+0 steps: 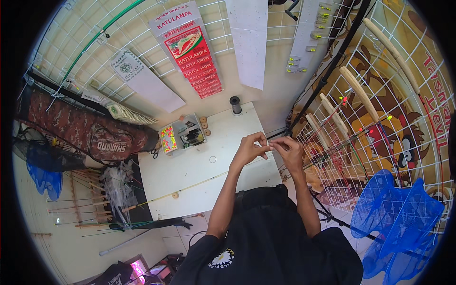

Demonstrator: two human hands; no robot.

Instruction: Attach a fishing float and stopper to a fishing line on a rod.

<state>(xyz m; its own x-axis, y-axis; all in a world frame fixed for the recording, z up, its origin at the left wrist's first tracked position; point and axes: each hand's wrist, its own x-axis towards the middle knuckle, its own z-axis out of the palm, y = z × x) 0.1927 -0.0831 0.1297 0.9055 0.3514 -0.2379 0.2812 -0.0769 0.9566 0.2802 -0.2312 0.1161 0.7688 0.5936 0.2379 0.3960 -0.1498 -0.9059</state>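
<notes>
Above the right part of the white table [183, 175], my left hand [249, 151] and my right hand [289, 152] meet with their fingertips almost touching. Both are closed in a pinch around something small and pale, too small to name. A thin yellowish rod [202, 182] lies slantwise across the table. Its handle end points to the left, and its far end runs up toward my left hand; I cannot tell whether the hand touches it. A small round cork piece [175, 194] rests by the rod.
Behind stand a clear plastic box [187, 151] with bright floats, several cork rings [204, 126] and a dark spool [235, 105]. Scissors [155, 153] lie at the left edge. Rods with cork handles [363, 95] and blue nets [401, 209] hang right; a camouflage bag [111, 133] is left.
</notes>
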